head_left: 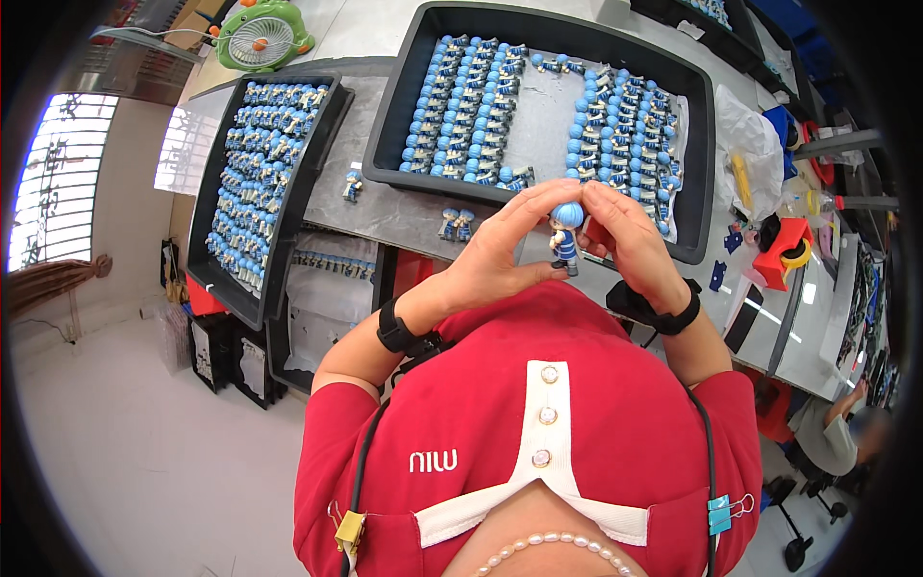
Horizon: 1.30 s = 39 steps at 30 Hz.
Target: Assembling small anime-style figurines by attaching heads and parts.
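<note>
A small figurine (565,240) with light-blue hair and a blue-and-white outfit stands upright between my two hands, in front of my chest. My left hand (500,240) is closed around it, the thumb by its feet and the fingers up at its hair. From the other side my right hand (635,240) curls in, its fingertips meeting the left ones at the top of the head. A small red patch shows inside the right fingers; what it is I cannot make out. Just beyond the hands sits a large black tray (538,197) with rows of similar figurines lying down.
A second filled black tray (332,125) leans at the left, above another tray (327,327). Loose figurines (457,224) lie on the grey table. A green fan (260,37) stands far left; a red tape dispenser (784,252) and plastic bag (755,144) are right. Another person sits far right.
</note>
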Available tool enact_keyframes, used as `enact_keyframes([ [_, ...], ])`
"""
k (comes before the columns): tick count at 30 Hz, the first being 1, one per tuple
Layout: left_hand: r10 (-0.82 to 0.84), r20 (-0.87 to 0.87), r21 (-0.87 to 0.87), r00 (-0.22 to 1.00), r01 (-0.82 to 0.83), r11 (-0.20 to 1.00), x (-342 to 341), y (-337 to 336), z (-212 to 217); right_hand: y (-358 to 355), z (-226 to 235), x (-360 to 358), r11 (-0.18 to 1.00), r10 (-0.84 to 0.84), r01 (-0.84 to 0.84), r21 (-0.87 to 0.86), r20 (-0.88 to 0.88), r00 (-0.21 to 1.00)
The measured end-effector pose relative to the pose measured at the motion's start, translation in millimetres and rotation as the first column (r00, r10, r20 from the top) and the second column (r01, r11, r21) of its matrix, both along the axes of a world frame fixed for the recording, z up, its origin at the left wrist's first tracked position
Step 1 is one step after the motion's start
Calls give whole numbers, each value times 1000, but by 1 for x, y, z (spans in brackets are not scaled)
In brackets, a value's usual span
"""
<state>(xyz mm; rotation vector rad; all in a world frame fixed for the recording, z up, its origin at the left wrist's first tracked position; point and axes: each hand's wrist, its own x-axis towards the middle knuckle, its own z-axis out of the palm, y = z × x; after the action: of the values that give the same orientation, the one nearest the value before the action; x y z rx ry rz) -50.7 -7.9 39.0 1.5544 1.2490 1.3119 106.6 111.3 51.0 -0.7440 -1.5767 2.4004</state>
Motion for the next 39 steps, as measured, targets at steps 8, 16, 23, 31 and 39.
enact_keyframes([
  [8, -5, 125, -102, 992, 17, 995, 0, -1, -3, -4, -4, 0, 1000, -6, 6, 0, -17, 1000],
  [16, 10, 119, -59, 993, -3, 998, 2, -2, -2, -9, -1, 5, 998, 25, -26, 63, 15, 1000],
  [23, 36, -9, -37, 999, -36, 999, 2, -2, 1, -7, -7, 10, 984, 75, -81, -158, -43, 996],
  [31, 81, -27, -72, 996, -83, 994, 2, -1, -3, -9, -4, 7, 893, 29, -90, -441, -143, 989],
  [39, 120, 92, -47, 989, -116, 992, 6, -1, -5, -9, -10, 8, 864, 16, -114, -490, -198, 980],
])
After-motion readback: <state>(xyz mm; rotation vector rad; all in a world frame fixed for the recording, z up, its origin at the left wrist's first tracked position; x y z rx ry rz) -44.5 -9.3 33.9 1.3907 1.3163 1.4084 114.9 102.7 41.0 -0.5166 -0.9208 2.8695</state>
